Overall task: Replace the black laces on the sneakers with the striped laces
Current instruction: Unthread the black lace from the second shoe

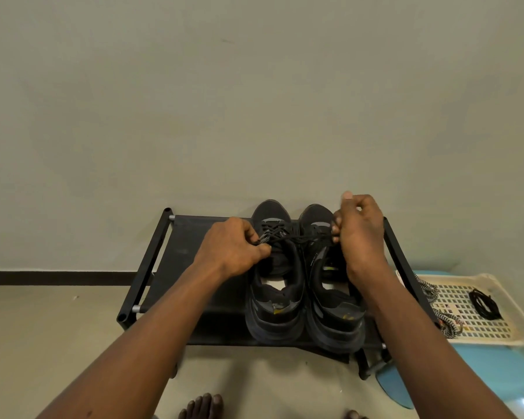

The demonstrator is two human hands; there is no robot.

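Black lace stretched between left hand grip, right hand grip

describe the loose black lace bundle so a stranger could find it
Right of the black shoe rack sits a cream perforated tray. The black lace bundle lies toward its right side, plain black, unlike the black-and-white striped laces at the tray's left edge.

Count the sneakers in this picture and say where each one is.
2. The left sneaker and the right sneaker stand side by side, touching, on the right half of the black rack. No others show.
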